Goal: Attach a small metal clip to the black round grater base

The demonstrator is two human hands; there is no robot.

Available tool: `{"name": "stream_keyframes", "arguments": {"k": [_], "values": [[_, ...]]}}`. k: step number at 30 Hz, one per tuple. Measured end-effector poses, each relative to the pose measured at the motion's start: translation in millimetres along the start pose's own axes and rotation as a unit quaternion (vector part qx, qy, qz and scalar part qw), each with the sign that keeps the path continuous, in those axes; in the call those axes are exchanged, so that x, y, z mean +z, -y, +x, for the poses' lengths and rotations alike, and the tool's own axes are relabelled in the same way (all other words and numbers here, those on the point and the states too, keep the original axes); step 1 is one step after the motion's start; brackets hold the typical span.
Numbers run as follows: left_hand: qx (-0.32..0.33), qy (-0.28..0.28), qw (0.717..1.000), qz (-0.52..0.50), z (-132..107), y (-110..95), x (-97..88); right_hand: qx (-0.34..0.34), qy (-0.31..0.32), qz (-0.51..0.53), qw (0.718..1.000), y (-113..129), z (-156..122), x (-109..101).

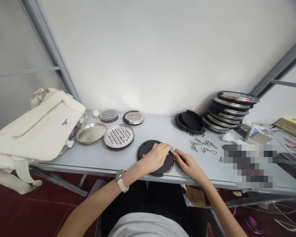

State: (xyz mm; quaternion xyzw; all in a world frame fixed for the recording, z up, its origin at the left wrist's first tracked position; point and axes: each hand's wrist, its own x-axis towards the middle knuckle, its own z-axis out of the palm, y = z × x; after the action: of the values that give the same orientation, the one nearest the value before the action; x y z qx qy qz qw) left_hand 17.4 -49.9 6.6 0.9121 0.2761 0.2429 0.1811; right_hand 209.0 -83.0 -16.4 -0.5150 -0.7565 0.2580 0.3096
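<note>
A round black disc (145,149) with a metal rim lies on the grey table (101,161) near its front edge. My left hand (156,157) rests on top of the disc, fingers curled and pressing down at its right rim. My right hand (187,163) sits just right of the disc, fingertips pinched at the rim on something small that I cannot make out. A scatter of small metal clips (202,146) lies on the table just beyond my right hand.
A stack of black-and-metal discs (230,110) and black lids (191,121) stand at the back right. Perforated metal plates (118,136), a plain metal pan (90,133) and two small grater discs (133,117) lie left of centre. A cream canvas bag (37,126) covers the table's left end.
</note>
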Motion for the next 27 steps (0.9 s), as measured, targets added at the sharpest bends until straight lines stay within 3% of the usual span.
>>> {"name": "stream_keyframes", "arguments": {"k": [27], "values": [[-0.008,-0.001,1.000,0.016,0.6,0.8,1.1,0.016,-0.005,0.027,0.999,-5.6,-2.3,1.7]]}}
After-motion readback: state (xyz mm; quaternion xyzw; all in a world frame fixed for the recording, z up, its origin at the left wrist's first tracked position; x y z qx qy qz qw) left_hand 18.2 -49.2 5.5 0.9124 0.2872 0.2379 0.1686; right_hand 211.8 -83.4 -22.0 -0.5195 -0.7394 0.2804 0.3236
